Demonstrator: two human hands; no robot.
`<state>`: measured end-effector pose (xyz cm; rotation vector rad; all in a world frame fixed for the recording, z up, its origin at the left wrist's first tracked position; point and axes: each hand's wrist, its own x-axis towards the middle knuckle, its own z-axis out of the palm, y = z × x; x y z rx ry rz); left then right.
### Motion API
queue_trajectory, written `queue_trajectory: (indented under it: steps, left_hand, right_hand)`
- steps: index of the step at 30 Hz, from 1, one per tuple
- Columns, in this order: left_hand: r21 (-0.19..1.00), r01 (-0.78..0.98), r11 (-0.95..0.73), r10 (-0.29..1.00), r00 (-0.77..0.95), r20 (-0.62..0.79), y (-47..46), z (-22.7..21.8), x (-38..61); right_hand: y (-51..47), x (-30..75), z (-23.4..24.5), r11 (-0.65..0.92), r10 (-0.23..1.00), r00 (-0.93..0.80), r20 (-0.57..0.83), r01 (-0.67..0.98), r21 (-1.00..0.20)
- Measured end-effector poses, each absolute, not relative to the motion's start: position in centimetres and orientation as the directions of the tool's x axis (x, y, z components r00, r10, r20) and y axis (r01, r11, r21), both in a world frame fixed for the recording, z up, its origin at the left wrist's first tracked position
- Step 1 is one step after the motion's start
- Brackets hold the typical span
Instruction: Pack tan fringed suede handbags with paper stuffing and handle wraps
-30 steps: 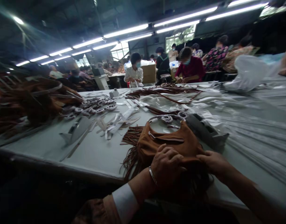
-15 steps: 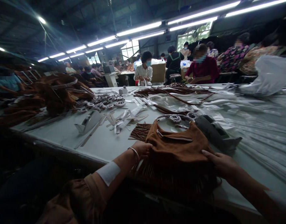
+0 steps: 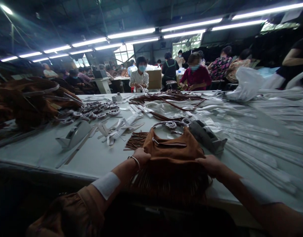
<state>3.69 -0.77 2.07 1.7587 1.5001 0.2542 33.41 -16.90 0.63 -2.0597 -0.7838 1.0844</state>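
A brown fringed handbag (image 3: 174, 148) lies at the table's near edge, its long fringe hanging down in shadow. On its front is a zip with a dark brown strip, and a pale wrapped handle (image 3: 163, 123) arches from its top. My left hand (image 3: 142, 157) pinches the bag's left side, fingers closed. At the right side, my right hand (image 3: 209, 164) grips the bag between thumb and fingers. More brown fringe (image 3: 136, 141) spreads out beside the bag on the left.
Grey tape dispensers stand right (image 3: 207, 136) and left (image 3: 74, 135) of the bag. Beyond are paper strips (image 3: 119, 126), wrapped rings (image 3: 100, 112), brown straps (image 3: 163, 98) and a plastic bag (image 3: 247, 84). A brown bag pile (image 3: 30, 102) sits far left. Co-workers sit across the table (image 3: 97, 154).
The view has turned to the right, so the scene shifts left. Both hands keep hold of the handbag; my right hand has come up a little along its right side.
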Motion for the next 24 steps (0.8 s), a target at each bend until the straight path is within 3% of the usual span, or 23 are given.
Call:
queue_trajectory:
  steps: [13, 24]
  left_hand:
    - [0.614, 0.764, -0.198, 0.91, 0.375, -0.174, 0.4, 1.3, 0.4]
    - [0.704, 0.667, -0.246, 0.872, 0.469, -0.139, 0.9, 0.0, -0.3]
  right_hand:
    - [-18.5, 36.9, -1.2, -0.553, 0.818, 0.367, -0.443, 0.289, -0.781]
    - [-18.7, 37.4, -1.3, -0.551, 0.825, 0.353, -0.442, 0.329, -0.767]
